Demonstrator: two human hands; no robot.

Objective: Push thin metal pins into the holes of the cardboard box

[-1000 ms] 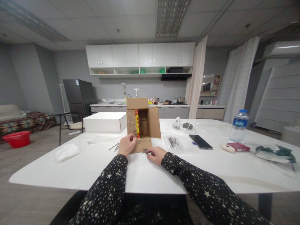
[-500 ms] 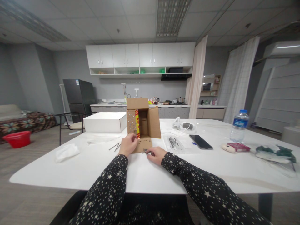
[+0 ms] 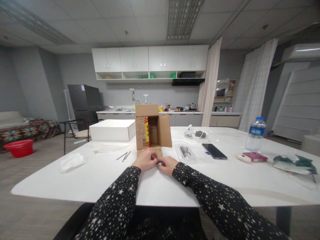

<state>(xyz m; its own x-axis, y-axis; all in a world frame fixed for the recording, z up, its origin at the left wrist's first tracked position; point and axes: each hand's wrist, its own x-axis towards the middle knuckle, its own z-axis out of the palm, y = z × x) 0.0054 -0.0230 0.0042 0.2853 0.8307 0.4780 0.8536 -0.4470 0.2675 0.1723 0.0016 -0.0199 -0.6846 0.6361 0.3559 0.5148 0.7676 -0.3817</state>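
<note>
White worktop [image 3: 100,173] spread before me, open cardboard box [image 3: 152,128] on its side at the middle, its lower flap [image 3: 150,152] flat, my left hand [image 3: 146,160] and right hand [image 3: 168,165] meeting there, fingers curled together on something too small to tell

The setting is an open-plan studio room fitted as a home kitchen and living area. A rear kitchenette has white wall cabinets [image 3: 150,58], a range hood [image 3: 188,81], a counter [image 3: 165,112] with cookware and a dark refrigerator [image 3: 83,100]. A suspended tile ceiling, hanging curtains [image 3: 210,81], a patterned sofa [image 3: 30,128] and a white table [image 3: 100,173] complete the room.
</note>
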